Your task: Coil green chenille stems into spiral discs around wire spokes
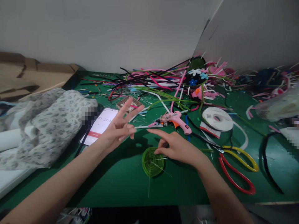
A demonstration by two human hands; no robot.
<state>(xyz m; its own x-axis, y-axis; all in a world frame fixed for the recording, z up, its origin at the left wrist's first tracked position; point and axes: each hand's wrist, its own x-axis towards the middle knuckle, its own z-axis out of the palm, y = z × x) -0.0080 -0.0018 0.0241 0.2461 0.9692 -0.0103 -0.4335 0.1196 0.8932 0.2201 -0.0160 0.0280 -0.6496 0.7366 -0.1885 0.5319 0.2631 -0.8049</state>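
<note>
A flat green spiral coil [153,162], seemingly wound from pipe cleaner, is at the front middle of the table, with thin clear glue strands trailing from it. My right hand [174,146] has its thumb and curled fingers at the coil's upper right edge, while the index finger points left. A green stem [205,150] shows to the right from behind this hand. Raised before the phone, my left hand [119,126] has two fingers spread apart, the thumb bent towards the others; I see nothing held in it. Beyond my hands lies a pink glue gun [178,120], nozzle leftward.
Red-and-yellow-handled scissors [224,151] and a white spool [217,119] lie to the right. A lit phone [98,127] and patterned cloth [56,124] are at left. Several pipe cleaners [149,79] are heaped along the wall behind a small box [128,104] on the green table [112,186].
</note>
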